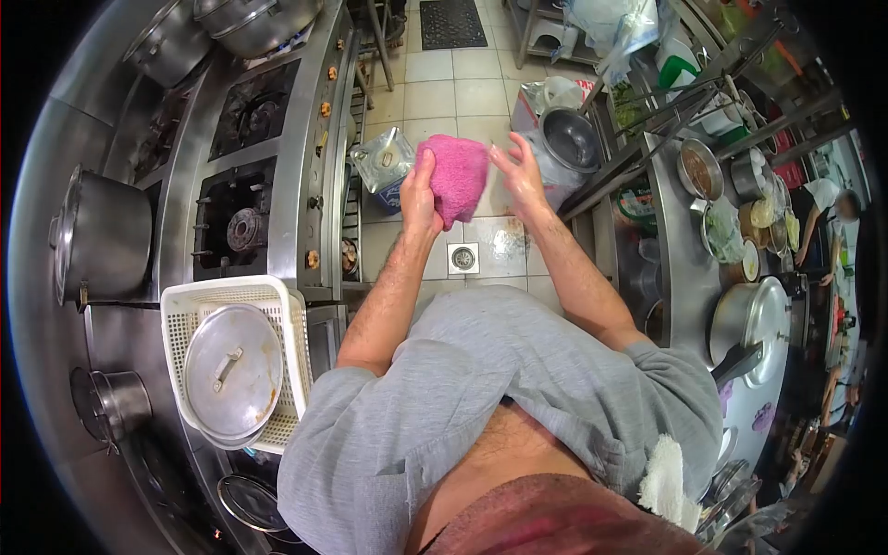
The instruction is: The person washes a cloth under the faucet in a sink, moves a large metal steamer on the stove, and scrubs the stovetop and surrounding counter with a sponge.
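I see the pink cloth [460, 176] held in the air just beyond the floor drain [463, 258], its left side gripped by the left hand [421, 202], thumb across the front; the right hand [523, 178], beyond and right of the drain, is half open with fingers loosely spread, gripping nothing, and I cannot tell whether its fingertips brush the cloth. I judge the step in hand to be handling the cloth, and the next move calls for a firm left grip with the right fingers ready at its free edge.
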A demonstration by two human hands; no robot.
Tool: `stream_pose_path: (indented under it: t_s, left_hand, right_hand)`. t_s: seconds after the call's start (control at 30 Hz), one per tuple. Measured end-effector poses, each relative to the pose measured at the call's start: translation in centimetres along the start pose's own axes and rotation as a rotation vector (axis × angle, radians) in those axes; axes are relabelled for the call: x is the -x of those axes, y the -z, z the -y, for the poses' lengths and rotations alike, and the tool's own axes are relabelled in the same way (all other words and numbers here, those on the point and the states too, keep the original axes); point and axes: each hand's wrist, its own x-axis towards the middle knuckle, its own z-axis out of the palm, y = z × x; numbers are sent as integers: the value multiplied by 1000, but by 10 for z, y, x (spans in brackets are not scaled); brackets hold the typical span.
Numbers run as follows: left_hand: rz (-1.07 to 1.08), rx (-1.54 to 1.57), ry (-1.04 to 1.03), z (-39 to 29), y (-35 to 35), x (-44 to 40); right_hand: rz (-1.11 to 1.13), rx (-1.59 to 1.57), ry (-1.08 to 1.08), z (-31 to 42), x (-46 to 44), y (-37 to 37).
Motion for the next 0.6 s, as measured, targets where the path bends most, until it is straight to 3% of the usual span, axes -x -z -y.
stream_pose_path:
  t_s: [0.03,0.07,0.13,0.23,0.37,0.43,0.47,0.5,0.6]
  left_hand:
    - [-97,-83,-151,-1,-2,-1]
    - [-93,-83,-153,-4,-7,1]
    - [-98,-138,-241,-8,-16,6]
    - [95,-122,-161,-10,-39,20]
    - [85,-24,2,0,-45,8]
    - [80,-222,-138,22,-24,-17]
    - [-60,-386,-149,30,-16,-24]
    - [-68,-408,-90,33,-12,-24]
    - [103,-426,107,34,-43,5]
  right_hand:
    - [77,-87,-112,3,6,8]
    - [150,-174,-227,6,13,14]
    - [221,-204,-229,13,24,16]
    - [516,-758,-187,13,30,14]
    - [413,-805,-180,21,39,23]
    - [180,-655,-131,26,47,29]
    - [98,-670,-93,26,52,33]
    - [3,-618,-33,24,59,35]
    - [-223,-389,-1,18,74,38]
